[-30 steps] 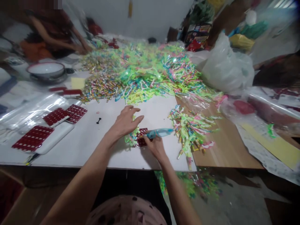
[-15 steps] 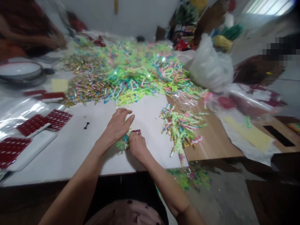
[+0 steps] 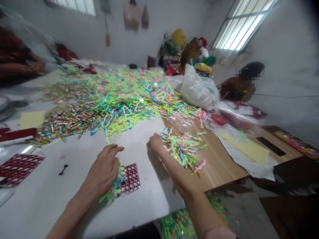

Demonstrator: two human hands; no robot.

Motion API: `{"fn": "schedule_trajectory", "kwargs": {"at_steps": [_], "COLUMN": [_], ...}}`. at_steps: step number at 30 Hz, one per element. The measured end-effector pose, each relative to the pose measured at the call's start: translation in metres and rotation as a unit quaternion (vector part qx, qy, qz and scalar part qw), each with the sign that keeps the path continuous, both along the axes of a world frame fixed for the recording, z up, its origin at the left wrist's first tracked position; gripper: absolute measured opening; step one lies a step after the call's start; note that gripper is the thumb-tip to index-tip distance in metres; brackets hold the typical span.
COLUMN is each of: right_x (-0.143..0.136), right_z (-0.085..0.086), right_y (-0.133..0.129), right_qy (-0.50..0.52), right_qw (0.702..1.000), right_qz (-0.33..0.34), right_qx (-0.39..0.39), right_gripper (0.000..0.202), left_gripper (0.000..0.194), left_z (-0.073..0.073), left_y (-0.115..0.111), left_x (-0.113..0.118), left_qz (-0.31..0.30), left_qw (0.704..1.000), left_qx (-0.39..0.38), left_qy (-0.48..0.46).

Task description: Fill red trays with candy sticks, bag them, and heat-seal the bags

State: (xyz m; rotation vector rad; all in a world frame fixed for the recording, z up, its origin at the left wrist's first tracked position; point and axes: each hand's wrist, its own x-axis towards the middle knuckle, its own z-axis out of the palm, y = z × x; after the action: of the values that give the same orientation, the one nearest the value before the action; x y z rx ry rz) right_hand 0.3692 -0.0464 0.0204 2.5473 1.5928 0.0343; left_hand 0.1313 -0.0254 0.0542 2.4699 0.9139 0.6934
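left hand (image 3: 103, 172) over part of the red patterned card (image 3: 131, 178), its fingertips lost among the small neon pieces. right hand (image 3: 159, 146) reaching into the loose cluster (image 3: 185, 149), fingertips hidden there. far pile (image 3: 112, 96) smeared by motion blur, single pieces unreadable. another red card (image 3: 17, 166) cut by the left edge.

white plastic bag (image 3: 198, 90), yellow paper (image 3: 249, 150)

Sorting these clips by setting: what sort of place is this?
Probably a small hand-assembly workshop: a big heap of neon plastic pieces covers the table, red perforated cards lie about, and another person sits nearby.
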Motion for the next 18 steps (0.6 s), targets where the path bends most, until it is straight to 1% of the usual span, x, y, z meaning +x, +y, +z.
{"fn": "schedule_trajectory", "kwargs": {"at_steps": [2, 5, 6, 8, 10, 12, 15, 16, 18], "right_x": [-0.024, -0.057, -0.065, -0.073, -0.073, -0.069, -0.062, -0.061, -0.063], "right_z": [-0.02, -0.047, -0.053, -0.057, -0.056, -0.052, -0.047, -0.046, -0.045], "right_y": [-0.01, -0.048, -0.064, -0.091, -0.107, -0.108, -0.087, -0.079, -0.07], "right_qy": [0.01, 0.055, 0.074, 0.112, 0.144, 0.165, 0.181, 0.196, 0.26], "right_qw": [1.0, 0.993, 0.989, 0.982, 0.976, 0.973, 0.968, 0.963, 0.943], "right_qz": [0.025, 0.089, 0.107, 0.125, 0.105, 0.044, -0.072, -0.092, -0.094], "right_qx": [0.007, 0.046, 0.062, 0.092, 0.128, 0.153, 0.156, 0.159, 0.183], "right_gripper": [0.024, 0.02, 0.019, 0.017, 0.017, 0.02, 0.031, 0.032, 0.031], "left_gripper": [0.043, 0.041, 0.041, 0.041, 0.04, 0.04, 0.041, 0.041, 0.041], "left_z": [-0.001, 0.0, 0.001, 0.002, 0.003, 0.004, 0.006, 0.007, 0.009], "left_y": [0.0, 0.0, 0.0, 0.0, 0.001, 0.0, -0.001, -0.002, -0.003], "left_x": [0.0, -0.002, -0.002, -0.003, -0.004, -0.003, -0.001, 0.0, 0.0], "left_qz": [-0.001, 0.0, -0.001, -0.003, -0.006, -0.01, -0.007, -0.005, 0.0], "left_qw": [1.0, 1.0, 1.0, 1.0, 1.0, 1.0, 1.0, 1.0, 0.999], "left_qx": [0.001, -0.002, -0.006, -0.014, -0.019, -0.019, -0.022, -0.023, -0.023], "left_qy": [-0.002, -0.007, -0.007, -0.005, -0.009, -0.017, -0.018, -0.019, -0.023]}}
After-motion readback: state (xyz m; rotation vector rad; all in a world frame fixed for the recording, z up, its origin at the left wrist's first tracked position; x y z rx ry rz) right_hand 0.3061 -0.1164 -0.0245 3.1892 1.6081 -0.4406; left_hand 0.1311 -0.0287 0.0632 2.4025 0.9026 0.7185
